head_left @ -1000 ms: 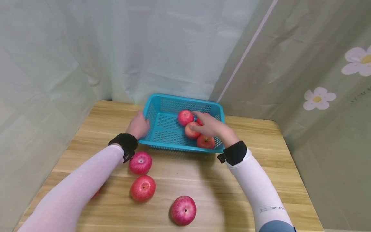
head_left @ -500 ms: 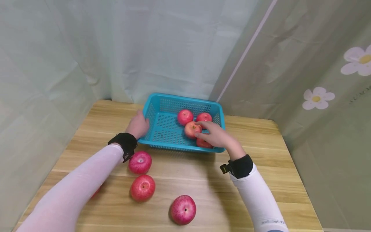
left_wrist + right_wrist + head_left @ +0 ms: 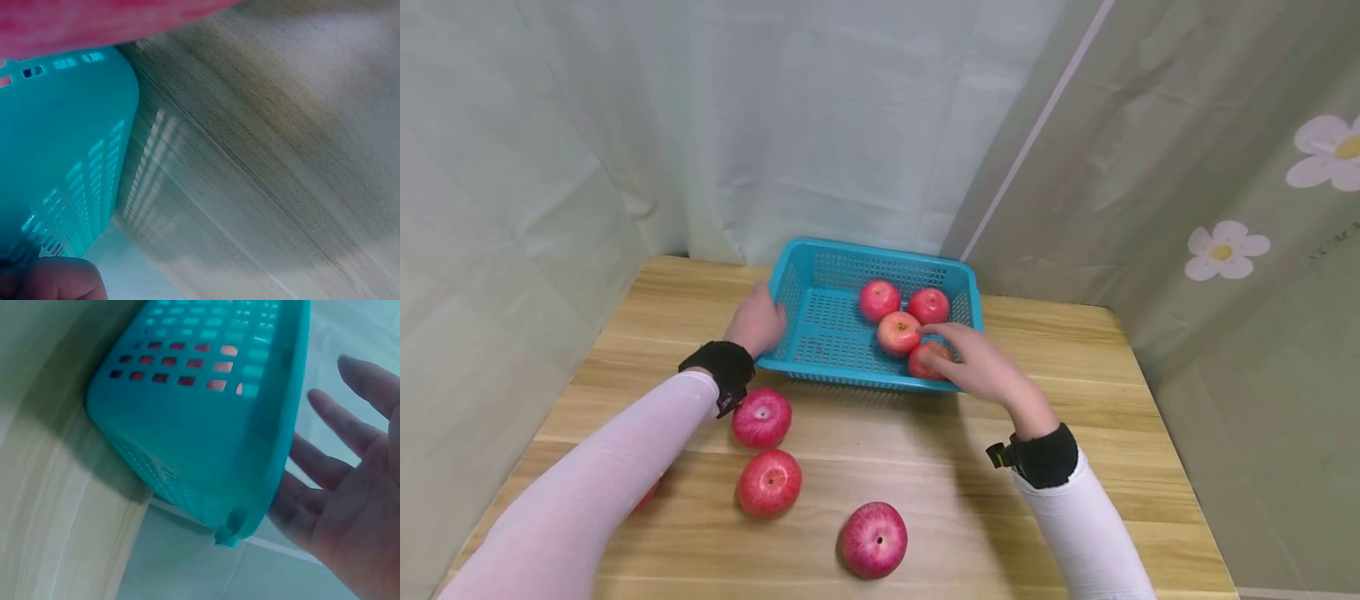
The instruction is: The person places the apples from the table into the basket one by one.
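A blue plastic basket (image 3: 820,372) with lattice sides stands at the back of the table. My left hand (image 3: 758,321) grips its left rim; in the left wrist view only part of that hand (image 3: 59,279) shows at the lower left corner. Several red apples lie in the basket's right half, among them a paler apple (image 3: 898,335) and a front right apple (image 3: 925,362). Over the basket's front right corner, my right hand (image 3: 981,362) reaches with loosely spread fingers, partly covering the front right apple. The right wrist view shows these fingers (image 3: 344,425) extended past the rim.
Before the basket on the wooden table (image 3: 1075,467) lie a dark red apple (image 3: 762,418), a lighter red apple (image 3: 769,483) and a striped apple (image 3: 874,540). Another apple (image 3: 646,497) is mostly hidden by my left sleeve. A pale curtain (image 3: 850,125) hangs behind the table.
My right hand has moved toward me and slightly right, from the middle apples to the front right one, uncovering the back right apple. My left hand stays on the rim.
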Available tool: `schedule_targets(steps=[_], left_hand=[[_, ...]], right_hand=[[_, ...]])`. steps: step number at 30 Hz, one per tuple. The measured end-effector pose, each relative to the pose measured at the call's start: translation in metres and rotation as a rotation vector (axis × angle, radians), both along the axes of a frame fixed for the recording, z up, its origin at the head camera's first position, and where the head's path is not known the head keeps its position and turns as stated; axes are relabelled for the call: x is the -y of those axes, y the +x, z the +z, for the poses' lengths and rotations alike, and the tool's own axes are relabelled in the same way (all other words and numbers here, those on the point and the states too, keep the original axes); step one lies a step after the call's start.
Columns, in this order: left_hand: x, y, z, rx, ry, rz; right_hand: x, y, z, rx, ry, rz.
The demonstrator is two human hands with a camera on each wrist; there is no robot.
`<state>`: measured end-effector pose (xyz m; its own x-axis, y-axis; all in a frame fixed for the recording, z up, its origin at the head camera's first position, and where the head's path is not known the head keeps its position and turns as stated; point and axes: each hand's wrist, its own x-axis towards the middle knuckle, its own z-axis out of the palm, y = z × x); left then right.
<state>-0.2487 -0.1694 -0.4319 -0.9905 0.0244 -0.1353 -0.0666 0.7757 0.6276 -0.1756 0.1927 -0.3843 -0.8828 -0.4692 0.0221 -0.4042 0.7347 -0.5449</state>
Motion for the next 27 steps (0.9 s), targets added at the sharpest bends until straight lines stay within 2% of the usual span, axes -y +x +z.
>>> schedule_targets(steps=[6,13,16,23,27], left_hand=[[0.001,-0.001,0.000,0.002,-0.009,0.001],[0.001,-0.001,0.000,0.002,-0.013,0.001],[0.001,-0.002,-0.001,-0.002,-0.021,0.001],[0.000,-0.001,0.000,0.004,-0.012,0.009],[0.000,-0.001,0.000,0.007,-0.007,0.011]], right_hand=[[0.006,0.026,-0.001,-0.129,-0.038,0.040],[0.018,0.059,-0.005,-0.190,-0.026,0.195],[0.024,0.072,-0.009,-0.162,0.027,0.281],[0.039,0.096,-0.025,-0.002,0.141,0.496],[0.046,0.109,-0.034,0.008,0.168,0.594]])
